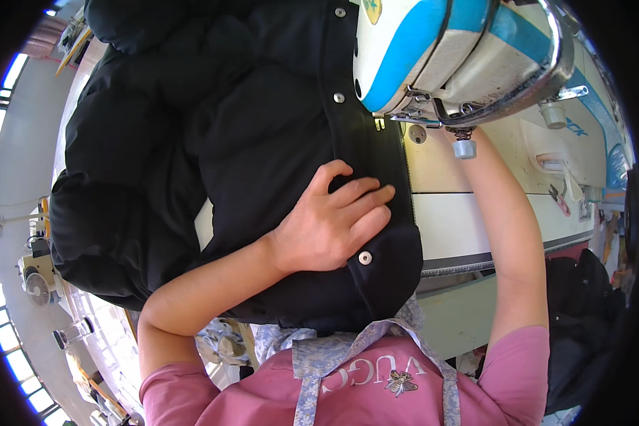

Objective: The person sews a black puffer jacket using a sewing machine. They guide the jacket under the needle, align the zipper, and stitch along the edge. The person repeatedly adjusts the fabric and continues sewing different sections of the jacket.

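A black padded jacket [266,133] with metal snap buttons [365,257] lies across the bed of a white and blue industrial sewing machine [404,48]. My left hand [333,223] rests on its front placket, fingers spread and slightly bent, just above the lowest snap in view. The placket's edge, with a zipper-like trim, passes beside the presser foot [379,123]. Behind the machine head, my right forearm [503,213] reaches up; the right hand itself is hidden by the machine head.
Pink-handled thread snips [560,200] lie on the machine table at the right. A measuring strip [458,266] runs along the table's front edge. Black fabric [580,319] hangs at the lower right. A small fan [37,287] and a glass jar [73,333] stand at the far left.
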{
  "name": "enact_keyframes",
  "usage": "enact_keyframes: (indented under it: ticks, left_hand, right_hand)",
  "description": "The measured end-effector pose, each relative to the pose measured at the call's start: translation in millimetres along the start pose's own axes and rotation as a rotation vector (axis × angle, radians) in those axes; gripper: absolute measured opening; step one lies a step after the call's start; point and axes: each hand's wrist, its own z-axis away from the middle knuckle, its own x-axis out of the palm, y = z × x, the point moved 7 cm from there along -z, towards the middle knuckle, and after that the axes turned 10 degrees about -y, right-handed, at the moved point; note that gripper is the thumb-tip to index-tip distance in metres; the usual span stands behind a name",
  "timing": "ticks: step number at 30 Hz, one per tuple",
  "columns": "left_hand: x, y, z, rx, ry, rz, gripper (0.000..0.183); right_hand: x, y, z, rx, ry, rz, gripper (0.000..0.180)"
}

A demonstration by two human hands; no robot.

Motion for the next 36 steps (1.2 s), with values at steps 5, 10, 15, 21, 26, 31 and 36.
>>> enact_keyframes:
  ticks: [5,10,15,21,26,31,36]
  left_hand:
    - [-0.2,-22.2,-9.4,0.029,0.028,-0.025,0.02]
    - [-3.2,-44.7,-16.1,0.062,0.043,-0.045,0.023]
    - [-1.5,-65.8,-19.9,0.103,-0.018,-0.013,0.028]
    - [-1.7,-51.8,-16.0,0.348,-0.027,0.11,0.038]
    - [6.9,45.1,7.5,0.368,-0.04,-0.121,0.019]
    - [-11.5,108.8,32.4,0.281,-0.147,-0.003,0.013]
    - [-95.9,50.7,70.3,-0.278,0.374,0.537,0.019]
  right_hand:
    - [-1.3,6.3,-1.0,0.015,0.016,-0.041,0.032]
    - [-0.1,14.7,-7.2,0.037,0.027,-0.064,0.035]
    - [5.5,32.6,-18.3,0.048,0.078,-0.115,0.039]
    - [2.2,-6.8,31.0,-0.015,0.241,-0.765,0.043]
    - [19.3,-86.7,174.3,0.185,-0.057,-1.222,0.055]
    - [66.1,-115.7,288.3,0.413,-0.267,-1.25,0.043]
    - [158.5,-112.4,339.9,0.293,-0.212,-0.96,0.039]
